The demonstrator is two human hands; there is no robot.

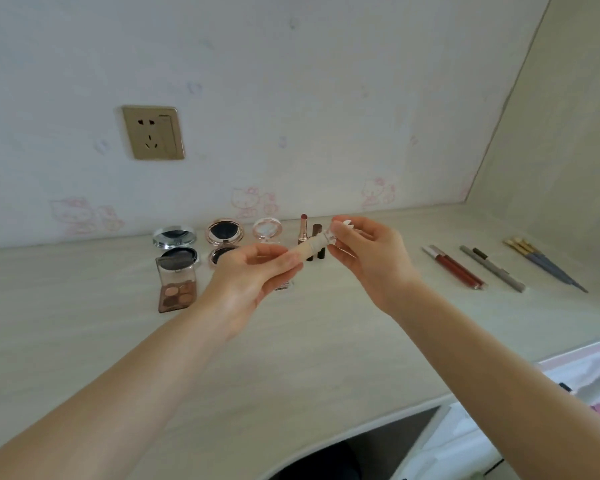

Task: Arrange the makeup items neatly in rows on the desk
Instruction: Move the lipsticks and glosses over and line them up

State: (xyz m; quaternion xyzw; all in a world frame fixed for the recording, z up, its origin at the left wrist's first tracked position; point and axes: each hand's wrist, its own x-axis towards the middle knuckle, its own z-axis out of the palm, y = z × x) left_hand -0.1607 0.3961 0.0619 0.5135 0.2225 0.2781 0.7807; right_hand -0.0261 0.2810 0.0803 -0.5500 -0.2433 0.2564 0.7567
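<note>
My left hand (253,278) holds a beige makeup tube (310,247) above the desk (291,358), and my right hand (368,254) pinches the tube's clear cap end (329,235). Behind them, along the wall, stand an open silver compact (175,245), an open rose-gold compact (224,237), a clear round pot (267,230) and an open red lipstick (303,228). An open eyeshadow palette (176,285) lies in front of the silver compact. To the right lie red lip glosses (454,266), a grey pencil (492,268) and several brushes (544,263).
A gold wall socket (153,132) sits on the wall above the compacts. The desk meets a side wall at the right and its curved front edge (378,424) drops off to dark space and pale bedding at lower right.
</note>
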